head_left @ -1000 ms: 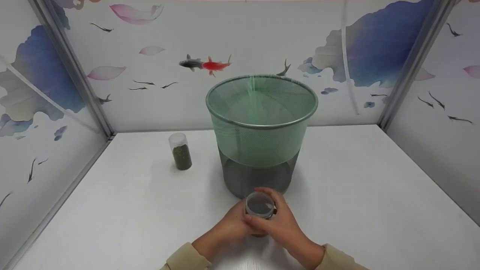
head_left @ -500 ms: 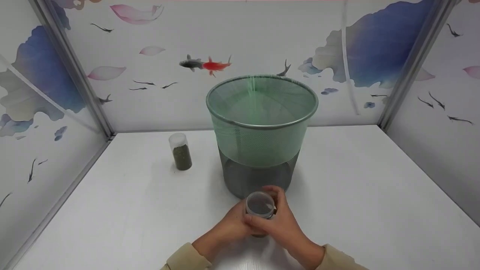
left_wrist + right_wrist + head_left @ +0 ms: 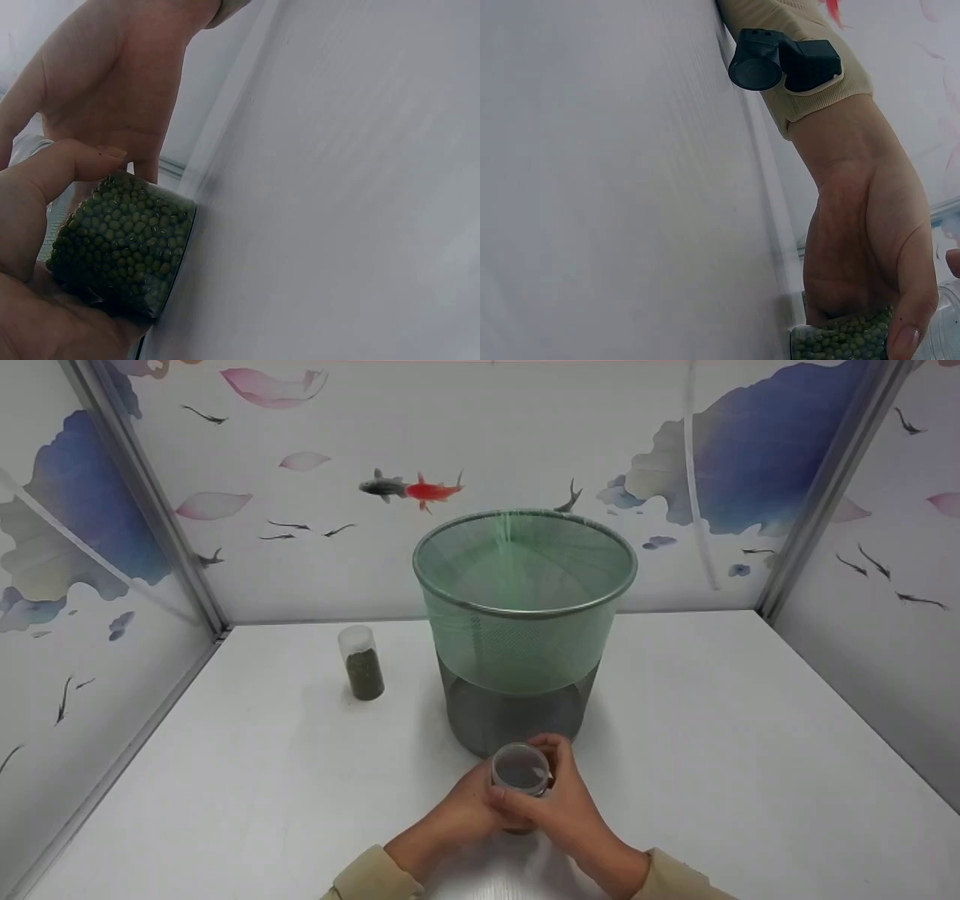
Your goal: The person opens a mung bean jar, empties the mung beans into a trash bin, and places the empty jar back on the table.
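A clear jar (image 3: 520,769) of green mung beans (image 3: 124,240) stands upright at the table's front middle, between both hands. My left hand (image 3: 466,808) wraps round its lower body from the left; its thumb (image 3: 911,330) lies along the side in the right wrist view. My right hand (image 3: 571,806) curls round the upper part, thumb across the near side and bent fingers at the far side. The clear upper part shows above the beans, and much of the jar is hidden by the hands. The right palm (image 3: 124,82) shows behind the jar in the left wrist view.
Right behind the hands stands a dark mesh wastebasket (image 3: 517,720) with a green upper band and metal rim. A second clear jar (image 3: 364,667), partly filled with something dark green, stands on the white table (image 3: 225,780) to its left. Printed panels enclose the back and sides.
The right hand's fingers at the far side of the jar have shifted to the right and bent more. The left hand and the jar stay in place.
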Available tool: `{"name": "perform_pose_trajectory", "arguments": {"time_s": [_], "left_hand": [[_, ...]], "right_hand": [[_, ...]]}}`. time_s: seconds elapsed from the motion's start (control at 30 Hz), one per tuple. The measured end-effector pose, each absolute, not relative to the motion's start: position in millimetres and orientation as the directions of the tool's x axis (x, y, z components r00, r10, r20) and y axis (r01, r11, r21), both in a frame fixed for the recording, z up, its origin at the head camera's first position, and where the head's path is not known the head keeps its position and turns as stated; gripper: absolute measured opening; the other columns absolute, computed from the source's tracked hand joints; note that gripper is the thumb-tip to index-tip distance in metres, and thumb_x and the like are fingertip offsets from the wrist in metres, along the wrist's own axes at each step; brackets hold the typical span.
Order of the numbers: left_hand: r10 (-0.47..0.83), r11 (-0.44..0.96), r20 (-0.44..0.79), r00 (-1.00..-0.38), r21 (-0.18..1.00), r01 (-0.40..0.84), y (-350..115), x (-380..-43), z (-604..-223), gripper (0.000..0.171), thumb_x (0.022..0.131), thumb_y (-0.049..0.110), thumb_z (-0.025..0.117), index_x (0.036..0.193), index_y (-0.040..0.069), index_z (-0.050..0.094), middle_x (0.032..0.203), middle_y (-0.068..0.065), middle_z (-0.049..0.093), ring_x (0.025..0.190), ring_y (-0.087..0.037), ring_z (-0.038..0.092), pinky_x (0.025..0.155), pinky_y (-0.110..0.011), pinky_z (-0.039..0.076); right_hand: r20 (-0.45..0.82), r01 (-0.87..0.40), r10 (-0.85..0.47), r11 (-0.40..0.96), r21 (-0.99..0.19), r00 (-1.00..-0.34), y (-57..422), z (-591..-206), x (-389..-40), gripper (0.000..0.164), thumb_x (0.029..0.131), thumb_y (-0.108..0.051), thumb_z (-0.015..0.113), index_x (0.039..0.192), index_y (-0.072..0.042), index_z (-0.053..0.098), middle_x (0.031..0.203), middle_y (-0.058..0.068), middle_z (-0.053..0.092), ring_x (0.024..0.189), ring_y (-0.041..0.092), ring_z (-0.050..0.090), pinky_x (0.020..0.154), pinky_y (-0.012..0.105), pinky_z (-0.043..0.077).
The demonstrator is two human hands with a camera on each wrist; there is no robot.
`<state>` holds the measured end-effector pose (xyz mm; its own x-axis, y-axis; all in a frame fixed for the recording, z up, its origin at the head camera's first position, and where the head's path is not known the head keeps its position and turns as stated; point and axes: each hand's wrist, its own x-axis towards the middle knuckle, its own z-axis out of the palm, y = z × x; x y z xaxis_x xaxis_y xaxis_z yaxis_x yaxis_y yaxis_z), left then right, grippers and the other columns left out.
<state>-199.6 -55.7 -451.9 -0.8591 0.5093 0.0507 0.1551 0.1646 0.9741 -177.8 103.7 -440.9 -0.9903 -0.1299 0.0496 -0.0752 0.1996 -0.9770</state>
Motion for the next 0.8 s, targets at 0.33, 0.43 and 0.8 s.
{"name": "perform_pose_trajectory", "arguments": {"time_s": [0.33,0.43,0.8], "left_hand": [[0.502,0.200,0.054,-0.863,0.964,0.176,-55.5,-200.7,-451.2,0.071,0.076,0.017,0.085,0.137,0.027,0.051,0.130,0.009,0.056,0.119,-0.013,0.053,0.102,-0.033,0.041],[0.503,0.192,0.056,-0.863,0.966,0.175,-55.5,-200.6,-451.5,0.071,0.076,0.017,0.085,0.137,0.026,0.050,0.131,0.009,0.056,0.120,-0.012,0.052,0.103,-0.033,0.041],[0.502,0.183,0.068,-0.862,0.966,0.183,-56.1,-199.8,-452.7,0.072,0.077,0.016,0.085,0.138,0.023,0.048,0.131,0.006,0.056,0.121,-0.013,0.052,0.103,-0.033,0.041]], "right_hand": [[0.066,-0.089,-0.123,0.190,-0.978,-0.990,102.3,-441.4,-178.5,0.080,0.073,-0.036,0.087,0.132,-0.014,0.038,0.124,0.007,0.051,0.115,0.020,0.049,0.099,0.042,0.037],[0.071,-0.096,-0.127,0.197,-0.976,-0.989,102.1,-441.4,-178.4,0.081,0.072,-0.036,0.088,0.132,-0.014,0.039,0.124,0.007,0.052,0.115,0.020,0.049,0.098,0.042,0.037],[0.095,-0.131,-0.155,0.240,-0.962,-0.983,103.3,-443.4,-178.9,0.072,0.074,-0.039,0.086,0.135,-0.028,0.050,0.135,0.000,0.049,0.122,0.019,0.047,0.100,0.045,0.036]]}}
